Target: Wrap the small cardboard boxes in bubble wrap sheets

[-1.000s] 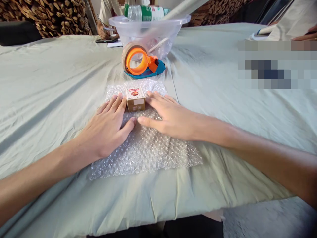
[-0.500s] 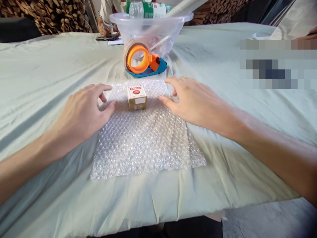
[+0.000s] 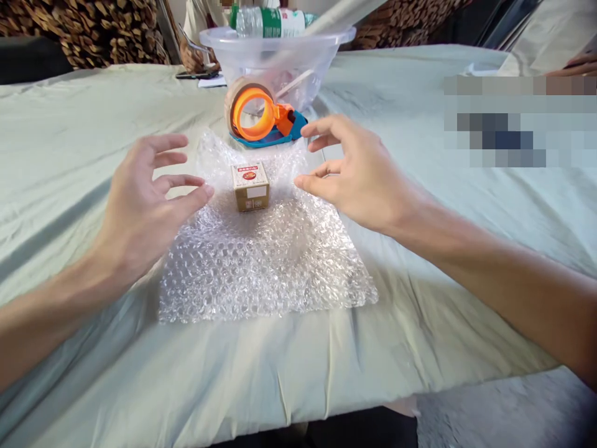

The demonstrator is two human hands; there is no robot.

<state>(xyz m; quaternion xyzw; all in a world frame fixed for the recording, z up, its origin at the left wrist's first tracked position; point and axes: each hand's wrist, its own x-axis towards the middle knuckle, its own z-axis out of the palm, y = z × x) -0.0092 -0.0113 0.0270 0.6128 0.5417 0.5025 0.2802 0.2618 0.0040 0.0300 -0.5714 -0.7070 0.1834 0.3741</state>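
Note:
A small cube-shaped cardboard box (image 3: 250, 186), white-topped with a red print and gold-brown sides, sits upright on a sheet of bubble wrap (image 3: 261, 274). The wrap's far edge curls up behind the box. To the left of the box is my left hand (image 3: 149, 193), fingers spread and thumb tip close over the wrap's left side. On the other side, my right hand (image 3: 359, 171) is open too, with its thumb and fingers apart near the wrap's far right corner. Neither hand touches the box. Whether the fingertips touch the wrap, I cannot tell.
An orange and blue tape dispenser (image 3: 254, 115) with a tape roll stands just beyond the wrap. Behind it is a clear plastic basin (image 3: 280, 62) with a green-labelled bottle (image 3: 275, 22) on top. A person's hand (image 3: 193, 59) is at the far left, another person's sleeve (image 3: 541, 40) at right.
The far edge of the bubble wrap has risen and curled up behind the box. Both my hands have lifted, with the fingers more spread. The box stays on the wrap.

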